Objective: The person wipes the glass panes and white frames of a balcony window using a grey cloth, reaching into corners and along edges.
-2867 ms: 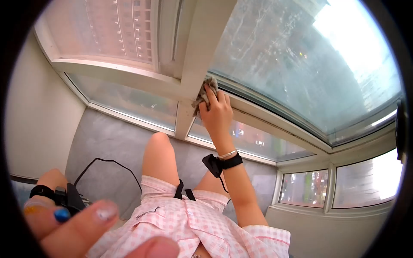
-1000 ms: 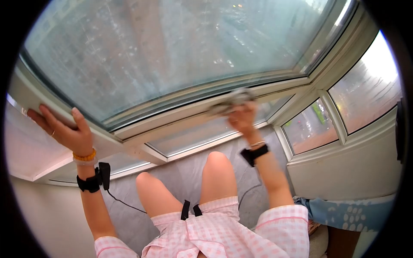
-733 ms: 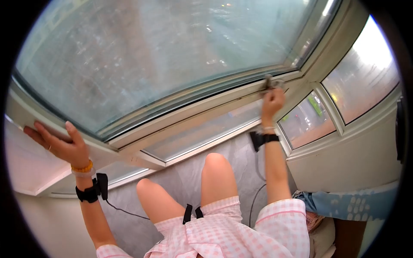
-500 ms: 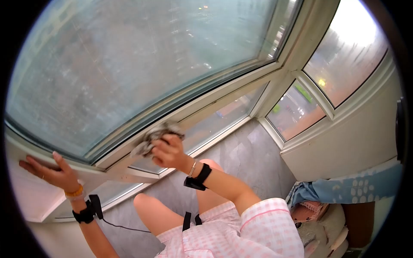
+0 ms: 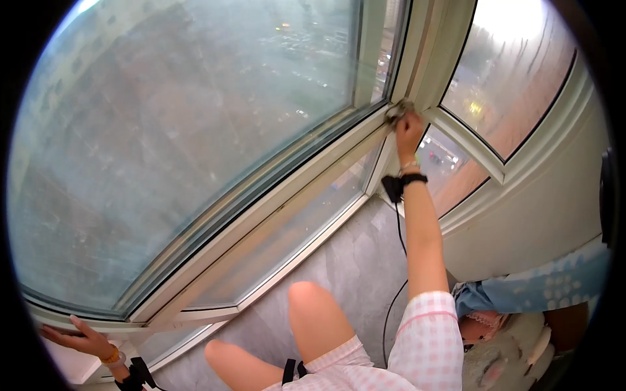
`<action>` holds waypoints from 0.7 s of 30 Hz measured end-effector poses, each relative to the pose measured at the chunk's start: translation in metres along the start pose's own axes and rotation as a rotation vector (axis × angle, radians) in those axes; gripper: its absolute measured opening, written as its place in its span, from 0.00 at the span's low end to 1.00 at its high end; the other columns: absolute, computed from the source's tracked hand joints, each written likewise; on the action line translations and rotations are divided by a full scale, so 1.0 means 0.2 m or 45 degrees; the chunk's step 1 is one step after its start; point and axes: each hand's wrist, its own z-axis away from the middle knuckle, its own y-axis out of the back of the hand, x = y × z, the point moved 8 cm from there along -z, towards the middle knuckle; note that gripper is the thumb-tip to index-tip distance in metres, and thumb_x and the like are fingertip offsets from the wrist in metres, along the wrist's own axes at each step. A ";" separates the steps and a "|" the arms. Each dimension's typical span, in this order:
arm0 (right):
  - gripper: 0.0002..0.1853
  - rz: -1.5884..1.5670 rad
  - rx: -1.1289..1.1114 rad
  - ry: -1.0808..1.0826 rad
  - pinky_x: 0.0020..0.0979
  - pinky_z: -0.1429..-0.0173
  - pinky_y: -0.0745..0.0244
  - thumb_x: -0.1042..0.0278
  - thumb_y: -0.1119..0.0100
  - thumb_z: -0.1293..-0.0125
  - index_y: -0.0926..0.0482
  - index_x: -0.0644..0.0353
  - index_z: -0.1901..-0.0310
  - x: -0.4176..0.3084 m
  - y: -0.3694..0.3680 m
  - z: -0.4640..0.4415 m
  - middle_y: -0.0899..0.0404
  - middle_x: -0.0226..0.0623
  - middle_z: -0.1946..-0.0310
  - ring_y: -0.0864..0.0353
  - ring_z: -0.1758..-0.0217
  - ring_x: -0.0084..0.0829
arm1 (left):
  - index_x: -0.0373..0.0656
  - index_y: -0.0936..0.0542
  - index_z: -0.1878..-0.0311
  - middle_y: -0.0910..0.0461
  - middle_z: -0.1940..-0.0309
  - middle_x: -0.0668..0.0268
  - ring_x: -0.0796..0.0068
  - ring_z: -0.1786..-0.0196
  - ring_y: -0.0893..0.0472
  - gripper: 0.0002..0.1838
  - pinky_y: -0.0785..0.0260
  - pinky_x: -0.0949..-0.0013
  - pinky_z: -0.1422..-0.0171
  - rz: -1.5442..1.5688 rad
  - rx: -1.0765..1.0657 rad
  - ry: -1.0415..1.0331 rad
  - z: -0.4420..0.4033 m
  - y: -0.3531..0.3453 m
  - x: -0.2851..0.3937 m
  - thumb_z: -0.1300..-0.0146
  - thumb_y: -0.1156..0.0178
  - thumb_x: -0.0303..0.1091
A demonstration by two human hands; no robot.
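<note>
My right hand (image 5: 409, 130) is closed around a crumpled grey-brown cloth (image 5: 398, 112). It presses the cloth to the corner where the long pale window frame (image 5: 280, 202) meets the upright post (image 5: 427, 58). Much of the cloth is hidden behind my fingers. At the far lower left, my left hand (image 5: 81, 340) rests against the frame's near end with its fingers apart and nothing in them. Above the frame stands a large misted window pane (image 5: 195, 137) with streaks on it.
Lower glass panels and a side window (image 5: 515, 78) enclose the corner. My knees (image 5: 313, 306) are over the grey floor (image 5: 352, 260). A cable (image 5: 393, 306) hangs from my right wrist strap. Blue patterned fabric (image 5: 535, 290) and a plush toy (image 5: 508, 358) lie at right.
My right hand has slid the cloth along the frame, far up and right to the corner post. My left hand stays at the frame's left end, lower in view as the camera shifted.
</note>
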 end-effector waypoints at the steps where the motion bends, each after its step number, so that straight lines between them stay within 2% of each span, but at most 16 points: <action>1: 0.09 0.004 0.010 -0.011 0.43 0.49 0.30 0.77 0.49 0.46 0.22 0.70 0.64 0.06 -0.03 -0.02 0.22 0.55 0.63 0.25 0.57 0.54 | 0.39 0.47 0.27 0.51 0.27 0.48 0.51 0.25 0.50 0.34 0.55 0.52 0.23 -0.032 -0.004 -0.005 -0.02 0.01 0.03 0.32 0.47 0.39; 3: 0.09 0.116 0.198 -0.146 0.42 0.50 0.30 0.76 0.49 0.45 0.21 0.69 0.65 0.14 -0.05 -0.07 0.22 0.55 0.64 0.25 0.59 0.52 | 0.39 0.47 0.27 0.51 0.27 0.48 0.50 0.25 0.50 0.34 0.55 0.52 0.23 -0.023 0.007 0.013 -0.03 0.02 0.07 0.32 0.47 0.39; 6: 0.06 0.059 0.147 -0.175 0.44 0.54 0.33 0.77 0.48 0.48 0.22 0.67 0.69 0.02 -0.05 0.06 0.24 0.50 0.70 0.29 0.62 0.50 | 0.39 0.48 0.27 0.52 0.27 0.48 0.49 0.25 0.51 0.34 0.55 0.50 0.23 -0.008 0.005 0.031 -0.04 0.01 0.04 0.32 0.47 0.38; 7: 0.06 0.009 0.189 -0.163 0.44 0.54 0.33 0.77 0.48 0.48 0.22 0.67 0.69 -0.09 -0.04 0.12 0.24 0.51 0.69 0.29 0.61 0.50 | 0.38 0.48 0.27 0.52 0.27 0.48 0.49 0.25 0.51 0.34 0.56 0.50 0.23 0.009 0.003 0.024 -0.03 0.00 0.04 0.32 0.48 0.37; 9: 0.06 -0.137 0.221 -0.113 0.44 0.53 0.34 0.77 0.49 0.49 0.25 0.67 0.69 -0.43 -0.02 0.29 0.27 0.52 0.68 0.29 0.60 0.50 | 0.37 0.47 0.27 0.53 0.27 0.48 0.49 0.24 0.52 0.33 0.57 0.49 0.23 0.038 0.001 0.007 -0.02 0.01 0.03 0.32 0.48 0.36; 11: 0.07 -0.286 0.059 -0.108 0.45 0.52 0.35 0.78 0.49 0.54 0.26 0.65 0.69 -0.84 0.00 0.49 0.29 0.48 0.69 0.31 0.58 0.50 | 0.36 0.47 0.28 0.54 0.26 0.48 0.49 0.24 0.53 0.33 0.58 0.50 0.23 0.074 0.000 -0.008 -0.03 0.01 0.05 0.32 0.48 0.35; 14: 0.09 -0.556 -0.137 0.063 0.46 0.52 0.33 0.78 0.48 0.60 0.26 0.61 0.71 -1.46 0.03 0.75 0.25 0.42 0.71 0.29 0.58 0.50 | 0.37 0.48 0.27 0.54 0.26 0.47 0.48 0.24 0.54 0.34 0.59 0.50 0.23 0.153 -0.001 0.030 -0.03 0.01 0.05 0.32 0.47 0.37; 15: 0.07 -0.728 -0.280 0.008 0.44 0.51 0.31 0.80 0.51 0.61 0.28 0.64 0.74 -1.65 0.05 0.77 0.24 0.46 0.71 0.29 0.60 0.49 | 0.37 0.48 0.27 0.55 0.26 0.47 0.47 0.24 0.54 0.34 0.59 0.50 0.23 0.164 -0.010 0.034 -0.03 0.01 0.06 0.32 0.48 0.38; 16: 0.07 -0.920 -0.386 -0.033 0.42 0.53 0.30 0.78 0.50 0.60 0.26 0.64 0.74 -1.81 0.06 0.81 0.21 0.46 0.67 0.28 0.62 0.47 | 0.38 0.48 0.27 0.56 0.26 0.47 0.47 0.24 0.54 0.35 0.60 0.51 0.23 0.162 -0.023 0.036 -0.04 0.02 0.06 0.32 0.48 0.38; 18: 0.07 -1.364 -0.706 -0.263 0.37 0.53 0.28 0.78 0.49 0.52 0.24 0.64 0.70 -1.95 -0.03 0.96 0.20 0.43 0.68 0.25 0.61 0.42 | 0.39 0.48 0.27 0.57 0.25 0.47 0.47 0.24 0.55 0.36 0.61 0.51 0.23 0.123 -0.031 -0.010 -0.06 0.04 0.07 0.32 0.47 0.41; 20: 0.09 -2.056 -0.887 -1.610 0.33 0.49 0.26 0.75 0.51 0.42 0.22 0.65 0.63 -1.97 -0.10 1.21 0.19 0.40 0.63 0.22 0.58 0.34 | 0.38 0.48 0.27 0.58 0.26 0.45 0.45 0.24 0.55 0.37 0.61 0.51 0.23 0.210 -0.036 0.065 -0.07 0.05 0.07 0.34 0.46 0.41; 21: 0.15 -2.273 -0.890 -1.551 0.32 0.44 0.25 0.68 0.54 0.35 0.24 0.66 0.51 -1.98 -0.06 1.19 0.20 0.39 0.55 0.20 0.53 0.31 | 0.38 0.47 0.27 0.58 0.26 0.44 0.44 0.24 0.55 0.37 0.60 0.51 0.23 0.231 -0.043 0.085 -0.07 0.05 0.07 0.35 0.46 0.39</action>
